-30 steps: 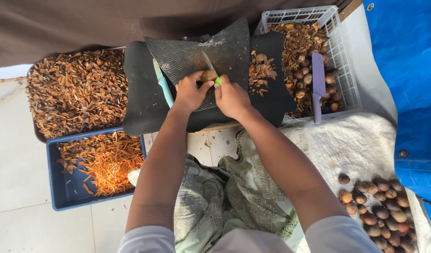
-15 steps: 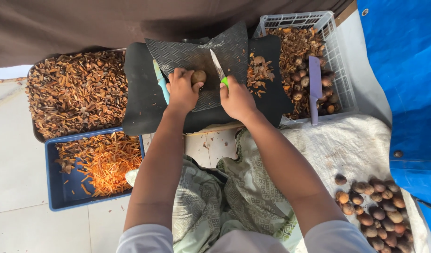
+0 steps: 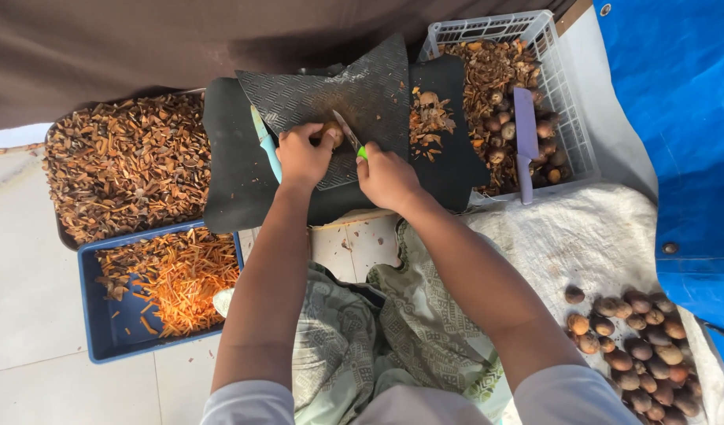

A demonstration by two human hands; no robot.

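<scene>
Both hands work on the black mat (image 3: 244,169): the left hand (image 3: 301,155) pinches a brown nut (image 3: 331,134), the right hand (image 3: 387,178) clenches a green-handled knife (image 3: 349,135) whose blade touches it

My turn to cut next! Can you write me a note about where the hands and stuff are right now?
Left hand: pinches a nut on the black mat.
Right hand: grips a green-handled knife, blade at the nut.
Done: peels in the tray, orange shreds in the blue bin, peeled nuts in the crate.
Left: whole nuts piled on the cloth. Spare knives: teal, purple.
</scene>
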